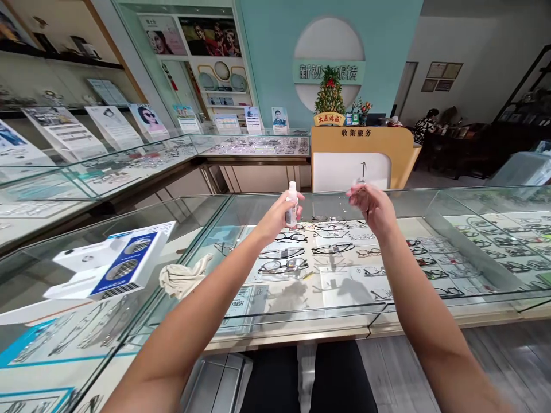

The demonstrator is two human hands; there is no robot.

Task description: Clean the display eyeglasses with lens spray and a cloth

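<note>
My left hand is closed round a small white spray bottle, held upright above the glass counter. My right hand is raised beside it, fingers pinched on a pair of thin clear-lens eyeglasses that are hard to make out. Both hands hover over the counter, apart from each other. Under the glass lie rows of eyeglass frames.
A crumpled beige cloth lies on the glass at the left, beside a white and blue display box. Further glass showcases with leaflets run along the left and back. A wooden cashier desk stands behind. A person sits at far right.
</note>
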